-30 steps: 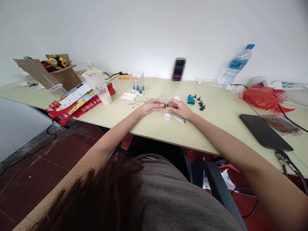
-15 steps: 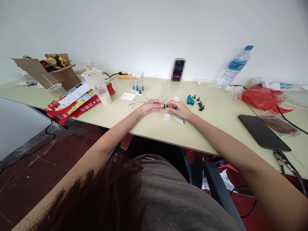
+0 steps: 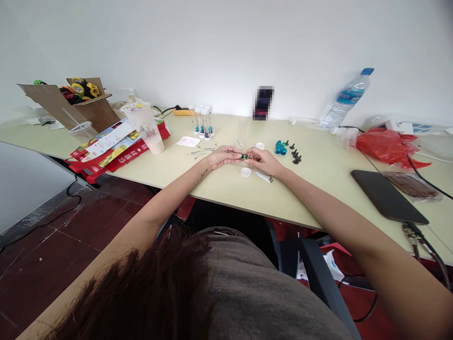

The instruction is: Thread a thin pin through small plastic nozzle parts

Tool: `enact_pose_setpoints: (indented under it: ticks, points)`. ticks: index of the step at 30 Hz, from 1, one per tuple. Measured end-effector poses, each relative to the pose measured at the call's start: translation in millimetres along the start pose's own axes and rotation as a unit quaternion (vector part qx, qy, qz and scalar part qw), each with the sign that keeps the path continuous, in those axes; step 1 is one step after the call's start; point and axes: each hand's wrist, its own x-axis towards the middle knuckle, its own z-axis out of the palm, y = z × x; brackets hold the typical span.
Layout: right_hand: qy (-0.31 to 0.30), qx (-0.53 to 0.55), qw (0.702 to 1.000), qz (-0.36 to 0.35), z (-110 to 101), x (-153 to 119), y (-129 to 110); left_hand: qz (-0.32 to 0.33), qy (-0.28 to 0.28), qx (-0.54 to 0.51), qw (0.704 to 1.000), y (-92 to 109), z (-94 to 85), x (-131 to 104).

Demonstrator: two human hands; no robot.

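My left hand [image 3: 226, 156] and my right hand [image 3: 262, 159] meet over the table, fingertips closed from both sides on a small shiny green part [image 3: 244, 157]. Its exact kind is too small to make out. Just below the fingers lies a white round cap [image 3: 246, 173], and another white cap [image 3: 260, 146] sits behind the right hand. Behind the hands stands a clear tube [image 3: 242, 130]. Several thin metal pins [image 3: 264, 177] lie beside my right wrist. To the right are teal shiny parts [image 3: 281, 148] and black screw-like pieces [image 3: 296, 157].
Several capped clear tubes [image 3: 203, 123] stand at the back, near a white paper slip [image 3: 188, 141]. A plastic drink cup [image 3: 152, 132] and red packaging [image 3: 120, 151] are on the left. A phone [image 3: 387, 196], red bag [image 3: 385, 146] and leaning water bottle [image 3: 348, 99] occupy the right.
Both hands stay in nearly the same place. The green part shows slightly more between the fingertips, which have shifted only a little.
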Motion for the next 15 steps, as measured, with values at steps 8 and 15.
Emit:
enact_pose_setpoints:
  ticks: [8,15]
  points:
    - [-0.007,-0.016,1.000,-0.009,-1.0,0.4,-1.4,0.004,0.006,-0.007,1.000,0.7,1.5,-0.6]
    - [-0.019,-0.024,1.000,-0.004,-3.4,-1.0,-6.0,0.002,-0.007,0.000,1.000,-0.9,-0.4,0.4]
